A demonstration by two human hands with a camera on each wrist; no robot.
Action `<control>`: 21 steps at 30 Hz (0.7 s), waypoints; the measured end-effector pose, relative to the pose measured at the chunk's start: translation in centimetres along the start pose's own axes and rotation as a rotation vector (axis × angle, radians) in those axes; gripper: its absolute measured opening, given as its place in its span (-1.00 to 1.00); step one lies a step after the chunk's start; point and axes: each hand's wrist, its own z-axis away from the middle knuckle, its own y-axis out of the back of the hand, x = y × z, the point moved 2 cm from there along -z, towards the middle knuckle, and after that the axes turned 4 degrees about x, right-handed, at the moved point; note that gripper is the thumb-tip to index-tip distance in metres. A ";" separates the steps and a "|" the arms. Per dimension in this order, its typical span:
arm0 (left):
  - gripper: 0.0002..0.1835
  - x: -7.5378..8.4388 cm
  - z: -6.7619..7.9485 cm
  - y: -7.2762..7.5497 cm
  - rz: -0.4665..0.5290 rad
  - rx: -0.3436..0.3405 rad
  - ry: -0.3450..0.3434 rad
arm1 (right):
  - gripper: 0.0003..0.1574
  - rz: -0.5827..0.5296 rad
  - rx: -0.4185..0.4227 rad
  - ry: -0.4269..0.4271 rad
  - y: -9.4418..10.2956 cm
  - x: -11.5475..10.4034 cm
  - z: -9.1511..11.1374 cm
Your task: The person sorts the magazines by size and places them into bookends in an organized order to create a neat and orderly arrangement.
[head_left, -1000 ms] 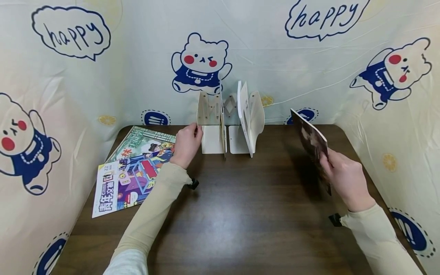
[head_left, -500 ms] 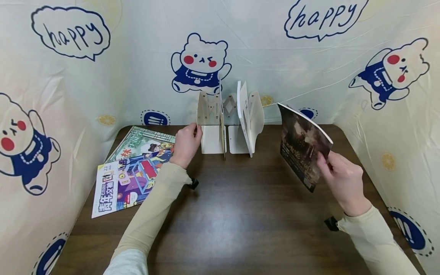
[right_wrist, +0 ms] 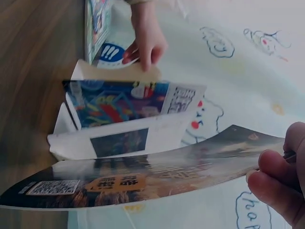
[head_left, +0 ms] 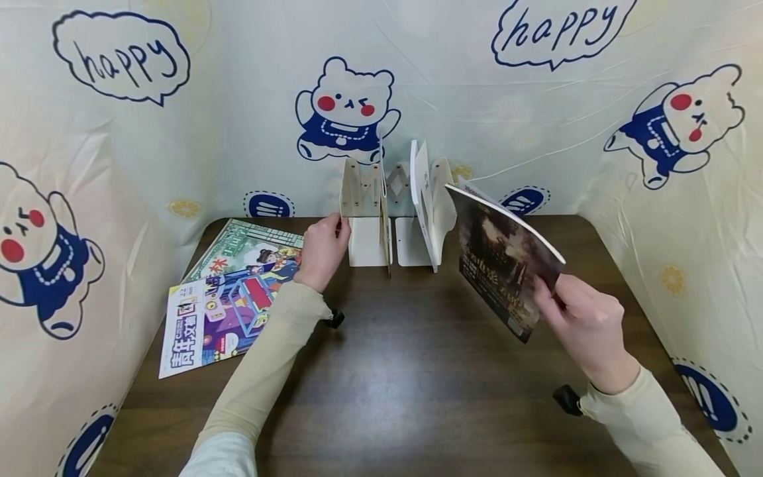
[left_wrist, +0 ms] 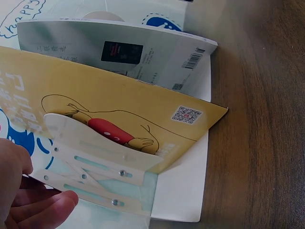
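Observation:
My left hand (head_left: 324,252) pinches the left end panel of a white expandable book stand (head_left: 369,242) at the back of the table. Two publications stand upright in it: a thin magazine (left_wrist: 124,105) with a yellow side, and a white book (head_left: 420,205) leaning against the right panel. My right hand (head_left: 587,328) grips a dark brown magazine (head_left: 501,258) by its near edge and holds it raised and tilted, right of the stand. The magazine's far corner overlaps the right panel in the head view. In the right wrist view, its curved cover (right_wrist: 147,179) shows.
On the table's left side lie two overlapping magazines, a purple one (head_left: 238,318) partly over a green one (head_left: 238,245). The dark wooden table (head_left: 405,384) is enclosed by printed cloth (head_left: 250,99) at the back and sides.
My right hand has moved slightly left and turned the brown magazine so its cover faces me more, its far end swinging toward the stand. The left hand stays on the panel.

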 end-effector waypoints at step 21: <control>-0.70 -0.1 -0.1 0.0 0.017 0.000 -0.005 | -0.41 -0.182 -0.042 0.046 -1.6 -4.3 -1.9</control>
